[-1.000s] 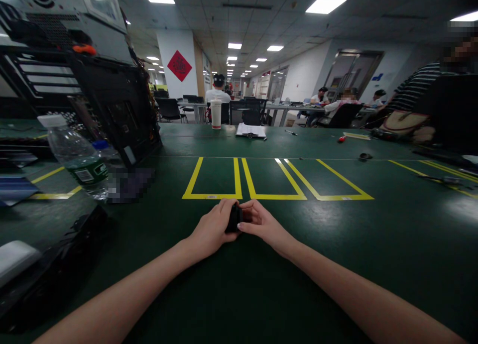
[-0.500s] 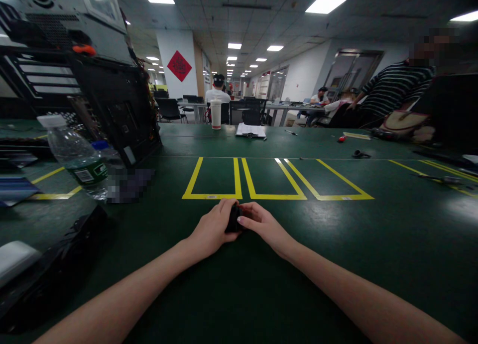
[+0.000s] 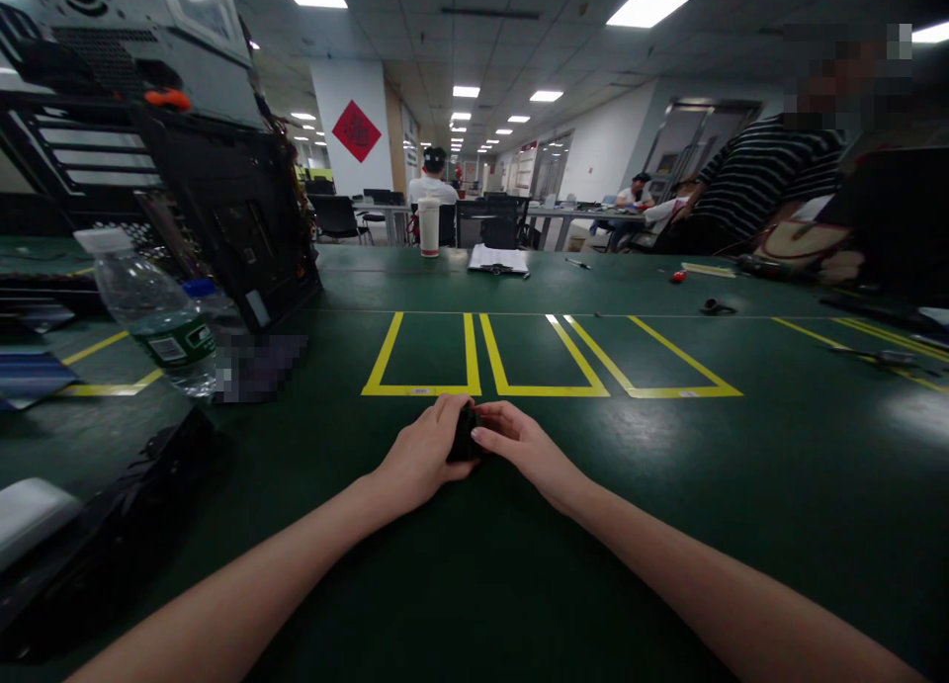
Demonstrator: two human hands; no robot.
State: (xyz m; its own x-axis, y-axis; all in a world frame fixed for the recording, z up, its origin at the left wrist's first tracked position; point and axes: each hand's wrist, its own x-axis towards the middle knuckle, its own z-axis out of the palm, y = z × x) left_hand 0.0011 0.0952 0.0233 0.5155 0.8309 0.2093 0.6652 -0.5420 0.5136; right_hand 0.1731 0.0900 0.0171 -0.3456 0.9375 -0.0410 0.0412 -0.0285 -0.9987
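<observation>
My left hand [image 3: 424,451] and right hand [image 3: 519,444] both clasp a small black, hard-looking block [image 3: 466,434], held low over the dark green work mat [image 3: 667,485] just short of the yellow taped boxes [image 3: 549,362]. It looks light and rigid, best pinched by its sides. A clear plastic water bottle [image 3: 152,312] stands well left; beyond, a person in a striped shirt [image 3: 763,174] leans over in the strip-lit workshop.

The small black object [image 3: 466,434] was mostly hidden between the left hand [image 3: 424,454] and right hand [image 3: 519,446], too covered to identify, while the water bottle [image 3: 152,312] label was blurred.
</observation>
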